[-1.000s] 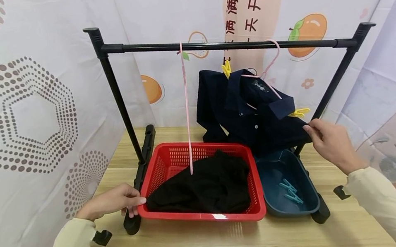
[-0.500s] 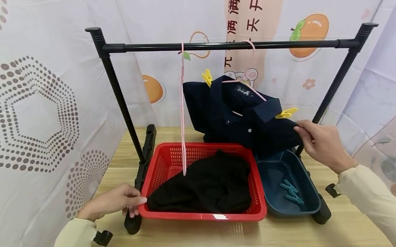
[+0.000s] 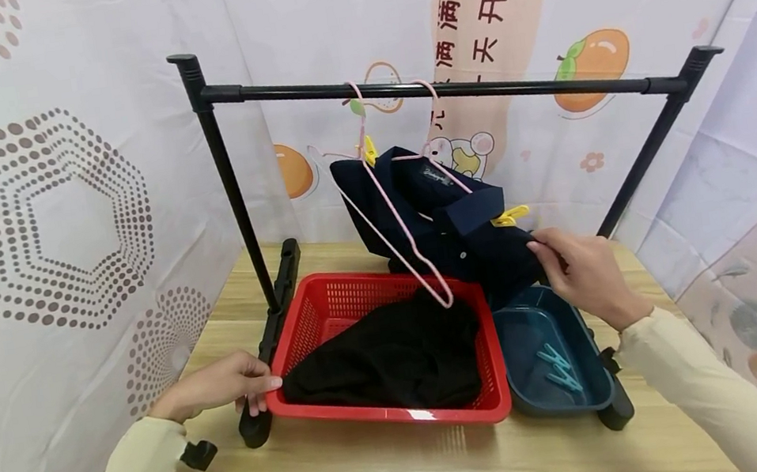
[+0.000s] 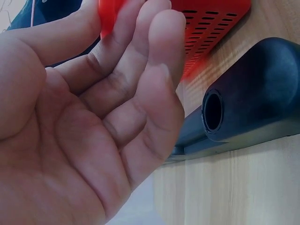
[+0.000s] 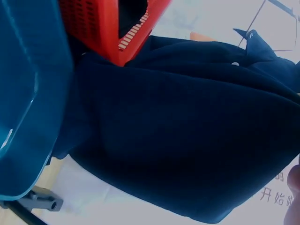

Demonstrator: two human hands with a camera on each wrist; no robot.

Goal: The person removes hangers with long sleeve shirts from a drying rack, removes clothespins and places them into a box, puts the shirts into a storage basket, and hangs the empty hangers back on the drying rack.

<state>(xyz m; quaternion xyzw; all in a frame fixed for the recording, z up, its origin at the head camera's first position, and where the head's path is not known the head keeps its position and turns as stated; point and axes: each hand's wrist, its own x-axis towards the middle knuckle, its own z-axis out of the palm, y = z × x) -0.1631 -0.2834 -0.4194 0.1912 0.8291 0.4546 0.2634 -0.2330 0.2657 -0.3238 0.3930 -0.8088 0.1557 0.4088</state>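
So, left hand (image 3: 222, 384): you pinch the red basket (image 3: 373, 414), likely steadying it.
Right hand (image 3: 587, 272): you pinch the navy shirt (image 3: 488, 253), presumably for control.
Yellow clips (image 3: 510, 217): probably shirt anchors.

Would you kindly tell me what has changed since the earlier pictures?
The navy shirt, held by the right hand, moved left along the black rail, and the bare pink hanger turned. The left hand still pinches the red basket; the black cloth is unmoved.
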